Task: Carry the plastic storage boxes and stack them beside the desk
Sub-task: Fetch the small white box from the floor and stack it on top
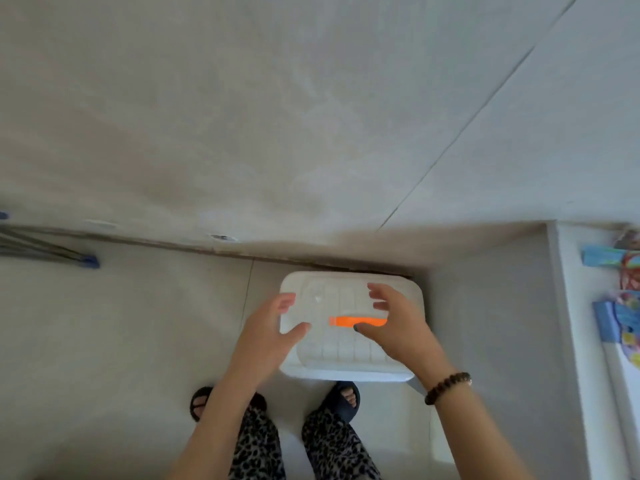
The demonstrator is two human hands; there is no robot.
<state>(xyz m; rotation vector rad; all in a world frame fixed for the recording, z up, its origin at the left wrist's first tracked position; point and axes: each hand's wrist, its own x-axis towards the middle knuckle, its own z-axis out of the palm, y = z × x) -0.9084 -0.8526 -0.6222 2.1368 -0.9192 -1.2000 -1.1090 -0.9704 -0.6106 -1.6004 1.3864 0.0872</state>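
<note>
A: While looking straight down from head height: white plastic storage box (346, 299) on the floor (121, 341), back edge right against the foot of the wall (311, 116), lid on, ribbed grid on top, orange strip (356, 321) lying across the lid. Just beside the pale worktop (568, 306) on the right edge, colourful stuff (620, 306) piled on that.

B: Hands on it or not?

A: Hovering over the lid. Left hand (266, 337) above the box's left side, fingers (285, 301) spread and loose, gripping nothing. Right hand (398, 327) above the right half, thumb close to the orange strip, fingers spread too, nothing held. Can't tell if any fingertip actually touches the lid. Dark bead bracelet (448, 388) on the right wrist.

B: Anything else down there?

A: Leopard-print trousers (329, 441), dark open-toe slippers (343, 398) just short of the box's near edge. Grey metal legs with blue feet (88, 261) far left, well apart from the box. Whole view a bit blurry.
</note>
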